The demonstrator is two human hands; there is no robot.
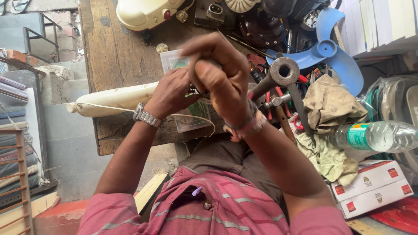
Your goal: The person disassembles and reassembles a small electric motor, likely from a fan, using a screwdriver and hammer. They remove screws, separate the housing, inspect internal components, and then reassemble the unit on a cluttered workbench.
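Right hand point(222, 76), centre frame, blurred, fist closed around something too small to identify. Left hand point(172, 93) just beside it, fingers curled; contents indiscernible. Both above clear plastic box point(187, 119) on wooden bench point(117, 52).

— What sort of place is this?
— A repair workshop — a worn wooden bench point(117, 52) crowded with hand tools point(283, 104), a blue fan blade point(335, 52), appliance parts and rags point(326, 109).
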